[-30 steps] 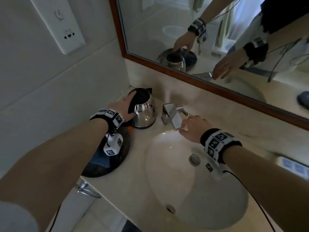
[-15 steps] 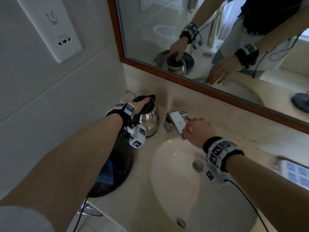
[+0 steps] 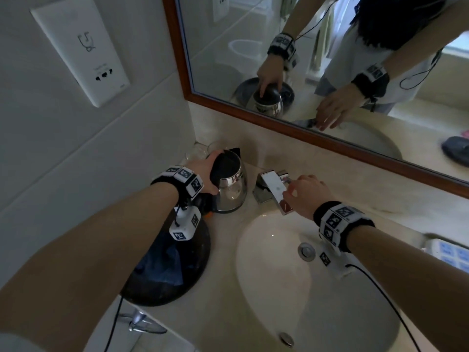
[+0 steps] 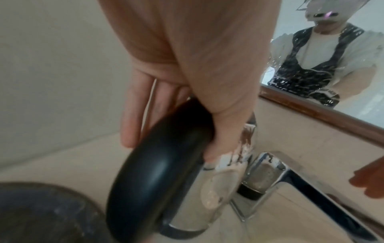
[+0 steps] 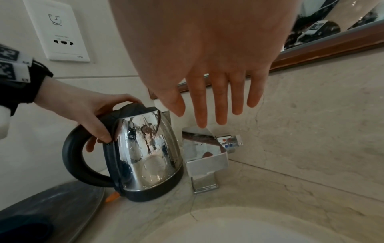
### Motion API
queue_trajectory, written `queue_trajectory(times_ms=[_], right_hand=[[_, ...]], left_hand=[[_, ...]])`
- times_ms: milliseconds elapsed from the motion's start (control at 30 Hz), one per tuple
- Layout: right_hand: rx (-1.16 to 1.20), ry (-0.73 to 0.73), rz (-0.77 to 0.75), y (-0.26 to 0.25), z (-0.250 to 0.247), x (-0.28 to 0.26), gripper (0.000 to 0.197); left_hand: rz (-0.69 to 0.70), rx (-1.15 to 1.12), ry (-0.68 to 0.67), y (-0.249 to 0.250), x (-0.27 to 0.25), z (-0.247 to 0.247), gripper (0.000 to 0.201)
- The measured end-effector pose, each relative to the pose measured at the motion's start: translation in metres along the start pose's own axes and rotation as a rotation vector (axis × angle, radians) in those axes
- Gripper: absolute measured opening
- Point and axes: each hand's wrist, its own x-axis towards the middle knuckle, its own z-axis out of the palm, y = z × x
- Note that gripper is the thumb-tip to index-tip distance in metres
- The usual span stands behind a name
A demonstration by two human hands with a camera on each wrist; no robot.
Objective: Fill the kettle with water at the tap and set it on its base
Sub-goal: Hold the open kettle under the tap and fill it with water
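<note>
Head view: we note the kettle (image 3: 229, 185) upright on the counter just left of the tap (image 3: 274, 190), spout toward the mirror, handle toward us; left hand (image 3: 206, 174) wraps its top.
Left wrist view: fingers (image 4: 143, 111) curl round the black handle (image 4: 158, 172).
Right wrist view: right hand (image 5: 207, 69) spread flat over the tap, holding nothing; we judge a wet steel body could slip, or the lid stay closed under the spout.

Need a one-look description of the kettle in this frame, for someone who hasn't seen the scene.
Find the wood-framed mirror over the beige counter, then the oval sink below it. Just left of the chrome tap, standing upright on the counter, is the kettle, with the left hand gripping its top. It is the only shiny steel body with a black lid, looped black handle and black foot; the neighbouring tap is square and all chrome.
</note>
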Motion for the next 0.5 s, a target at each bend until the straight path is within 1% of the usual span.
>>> queue_trajectory(times_ms=[67,133,267,333,400,500], right_hand=[[0.004,-0.004,-0.001,-0.001,0.003,0.0,0.037],[0.011,-0.006,-0.001,0.001,0.006,-0.001,0.036],[0.038,-0.02,0.025,0.01,0.01,-0.003,0.035],[0.051,-0.02,0.04,0.015,0.012,-0.006,0.034],[0.064,-0.024,0.056,0.018,0.013,-0.008,0.034],[0.088,-0.03,0.074,0.022,0.015,-0.012,0.034]], left_hand=[[-0.017,-0.019,0.037,0.005,-0.003,0.001,0.111],[-0.007,-0.072,0.101,0.006,-0.006,0.005,0.11],[-0.046,-0.202,0.276,0.004,-0.018,0.018,0.106],[-0.035,-0.29,0.344,0.004,-0.026,0.026,0.106],[-0.02,-0.329,0.368,0.004,-0.031,0.033,0.107],[-0.042,-0.388,0.395,0.005,-0.034,0.041,0.106]])
